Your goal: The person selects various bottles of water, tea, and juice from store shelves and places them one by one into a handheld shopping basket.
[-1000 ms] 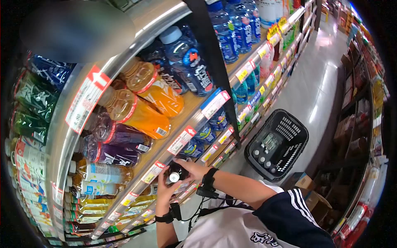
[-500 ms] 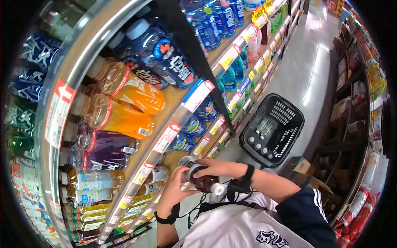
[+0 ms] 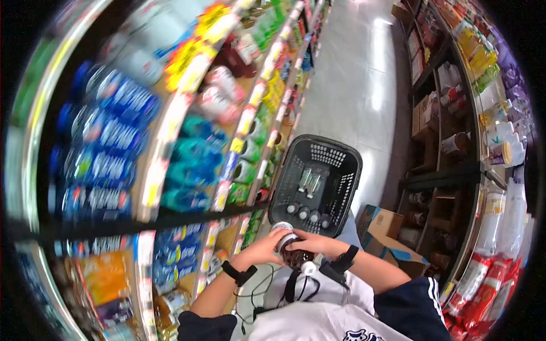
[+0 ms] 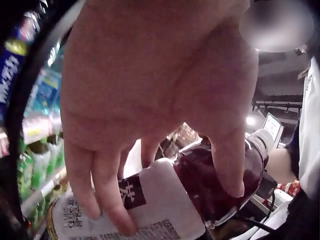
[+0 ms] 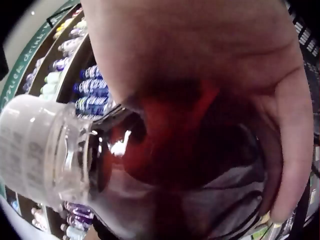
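Observation:
A bottle of dark red-brown drink [image 3: 297,260], with a white cap and a white label, lies tilted between both hands in front of the person's chest, cap toward the body. My left hand [image 3: 263,251] grips its lower end; in the left wrist view the fingers [image 4: 107,192] curl over the label and the thumb presses near the shoulder. My right hand [image 3: 318,244] wraps round the upper body of the bottle. The cap [image 5: 30,147] sticks out to the left in the right wrist view, and the palm hides part of the bottle.
Just ahead on the floor stands a black shopping basket [image 3: 355,156] with several bottles inside. Shelves of blue bottles [image 3: 108,136] line the left. On the right are dark shelves, red packs [image 3: 480,290] and an opened cardboard box [image 3: 387,230]. The aisle floor [image 3: 341,74] runs ahead.
Both hands have brought the bottle away from the shelf edge toward the body. The view has turned right, so the basket now sits just beyond the hands. The left hand has closed round the bottle.

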Tool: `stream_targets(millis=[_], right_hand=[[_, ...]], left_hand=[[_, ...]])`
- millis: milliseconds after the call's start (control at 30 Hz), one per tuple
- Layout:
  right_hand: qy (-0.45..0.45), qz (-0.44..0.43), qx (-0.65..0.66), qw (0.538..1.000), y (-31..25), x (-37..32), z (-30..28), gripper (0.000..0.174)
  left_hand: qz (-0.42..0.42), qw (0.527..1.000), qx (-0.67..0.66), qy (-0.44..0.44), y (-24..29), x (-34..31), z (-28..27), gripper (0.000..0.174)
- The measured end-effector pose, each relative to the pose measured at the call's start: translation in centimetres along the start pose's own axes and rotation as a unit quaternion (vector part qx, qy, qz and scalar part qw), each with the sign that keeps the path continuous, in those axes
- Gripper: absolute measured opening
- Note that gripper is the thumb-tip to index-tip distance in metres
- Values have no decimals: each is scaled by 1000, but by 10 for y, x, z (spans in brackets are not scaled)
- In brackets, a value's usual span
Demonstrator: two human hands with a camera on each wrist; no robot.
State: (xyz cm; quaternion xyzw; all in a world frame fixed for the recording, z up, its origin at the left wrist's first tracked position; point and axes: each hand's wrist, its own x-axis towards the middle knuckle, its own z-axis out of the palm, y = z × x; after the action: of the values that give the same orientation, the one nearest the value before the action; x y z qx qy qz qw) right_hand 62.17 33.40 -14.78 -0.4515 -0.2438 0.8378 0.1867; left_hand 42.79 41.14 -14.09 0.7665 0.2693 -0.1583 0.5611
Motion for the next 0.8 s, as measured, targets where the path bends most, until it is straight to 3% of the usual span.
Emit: stream_targets(millis=[33, 133, 167, 200, 233, 300, 333, 367, 433, 467, 500, 567, 633, 700, 767, 800], right_hand=[[12, -40, 61, 997, 20, 19, -28, 81], [83, -16, 143, 986, 35, 46, -111, 80], [102, -16, 169, 980, 51, 65, -138, 80], [136, -75, 162, 974, 84, 102, -164, 79], [156, -106, 171, 967, 94, 119, -188, 79], [199, 1, 146, 969, 117, 163, -243, 80], [221, 2, 161, 962, 138, 194, -267, 82], [243, 1, 173, 954, 160, 227, -287, 84], [348, 93, 89, 929, 194, 291, -324, 88], [285, 82, 176, 939, 206, 310, -346, 106], [301, 101, 185, 930, 218, 329, -361, 105], [360, 76, 150, 918, 247, 369, -387, 93], [395, -26, 102, 913, 279, 401, -409, 79], [474, -34, 42, 879, 267, 404, -410, 83], [528, -74, 21, 846, 292, 431, -415, 87], [540, -47, -3, 840, 296, 436, -415, 88]], left_hand=[[-21, 998, -48, -20, 0, 33, -6, 93], [-56, 993, -104, 8, -30, 134, 3, 88], [-70, 990, -118, 27, -51, 166, 15, 86], [-133, 958, -251, 41, -80, 197, 33, 82], [-120, 963, -226, 84, -119, 224, 59, 72], [-215, 895, -365, 141, -168, 274, 91, 58], [-360, 788, -474, 160, -150, 305, 81, 46], [-410, 744, -492, 189, -176, 328, 97, 35], [-372, 691, -587, 199, -238, 373, 124, 28], [-380, 674, -589, 234, -264, 396, 139, 27], [-376, 645, -609, 266, -293, 418, 152, 27], [-363, 660, -608, 253, -303, 448, 147, 28], [-415, 650, -584, 254, -320, 475, 149, 29], [-323, 642, -644, 264, -345, 488, 164, 35], [-367, 633, -618, 288, -330, 504, 147, 40], [-335, 648, -617, 295, -362, 510, 169, 44]])
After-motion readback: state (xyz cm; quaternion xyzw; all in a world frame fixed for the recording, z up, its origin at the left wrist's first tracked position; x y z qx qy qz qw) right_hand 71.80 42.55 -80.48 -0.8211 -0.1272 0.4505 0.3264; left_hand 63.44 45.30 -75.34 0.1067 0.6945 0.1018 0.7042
